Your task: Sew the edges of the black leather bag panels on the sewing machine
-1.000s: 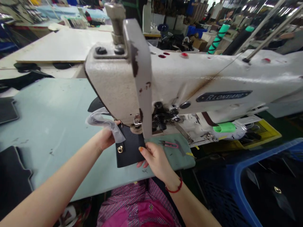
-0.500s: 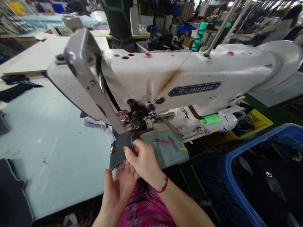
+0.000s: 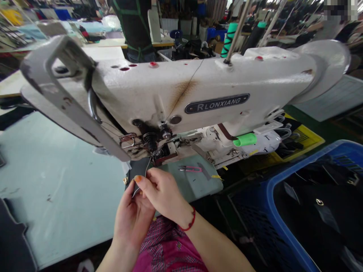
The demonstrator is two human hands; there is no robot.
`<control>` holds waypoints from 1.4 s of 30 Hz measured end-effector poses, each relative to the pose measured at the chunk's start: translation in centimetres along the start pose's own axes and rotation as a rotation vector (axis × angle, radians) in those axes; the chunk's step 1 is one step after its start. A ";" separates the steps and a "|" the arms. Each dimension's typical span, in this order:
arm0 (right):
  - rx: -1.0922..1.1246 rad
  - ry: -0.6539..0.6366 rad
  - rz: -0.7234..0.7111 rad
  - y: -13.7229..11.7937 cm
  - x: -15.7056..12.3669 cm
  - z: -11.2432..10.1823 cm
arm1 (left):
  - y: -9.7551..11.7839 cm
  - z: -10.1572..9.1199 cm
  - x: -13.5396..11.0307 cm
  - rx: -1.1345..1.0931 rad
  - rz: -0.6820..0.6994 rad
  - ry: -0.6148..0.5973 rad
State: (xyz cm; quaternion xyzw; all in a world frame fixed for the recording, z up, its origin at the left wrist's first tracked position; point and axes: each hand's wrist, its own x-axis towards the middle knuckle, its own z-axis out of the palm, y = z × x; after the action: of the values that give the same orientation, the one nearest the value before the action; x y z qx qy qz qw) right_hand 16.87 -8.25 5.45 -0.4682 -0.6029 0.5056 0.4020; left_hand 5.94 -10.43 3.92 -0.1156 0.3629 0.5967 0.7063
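Note:
Both hands grip a dark leather-like piece (image 3: 137,170) whose far end lies under the head of a white sewing machine (image 3: 159,88). My left hand (image 3: 133,211) pinches its near edge between thumb and fingers. Thumb on top, my right hand (image 3: 161,190) holds the piece's right side, close to the left fingertips. A small gold metal fitting (image 3: 125,180) shows at the piece's left edge. The fingers beneath the piece are partly hidden, and the needle is hidden behind the machine's parts.
Pink-handled thread snips (image 3: 190,169) lie on the machine bed to the right. A blue basket (image 3: 273,196) with dark pieces stands at the right. More dark cut pieces (image 3: 14,236) lie on the pale table (image 3: 70,189) at left. Beyond the machine stands a person in a dark apron (image 3: 133,26).
My left hand has closed from an open palm into a pinch on the near edge of the piece. The right hand keeps its hold. The camera view has shifted.

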 end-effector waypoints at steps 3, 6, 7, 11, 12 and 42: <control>0.235 -0.079 0.046 1.5 -0.4 -0.2 | -0.5 -0.6 0.0 0.057 0.044 -0.047; 0.507 -0.156 0.144 3.5 -0.9 0.0 | -0.9 -1.7 0.4 0.263 0.127 -0.124; 0.574 -0.171 0.195 4.2 -1.0 0.1 | -1.0 -2.1 0.6 0.347 0.155 -0.143; 0.641 -0.163 0.337 5.9 -1.2 0.3 | -1.0 -3.7 1.6 0.572 0.228 -0.166; 0.618 -0.154 0.342 6.0 -1.2 0.3 | -0.9 -4.0 1.8 0.598 0.242 -0.161; 0.181 -0.126 0.289 3.6 -1.7 -1.7 | 0.3 -5.9 3.1 0.936 0.256 0.199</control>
State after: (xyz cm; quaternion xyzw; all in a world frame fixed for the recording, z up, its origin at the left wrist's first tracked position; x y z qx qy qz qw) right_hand 19.45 -9.33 2.16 -0.4792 -0.5054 0.6388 0.3270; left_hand 3.56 -11.48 -2.23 0.2027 0.6689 0.4378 0.5655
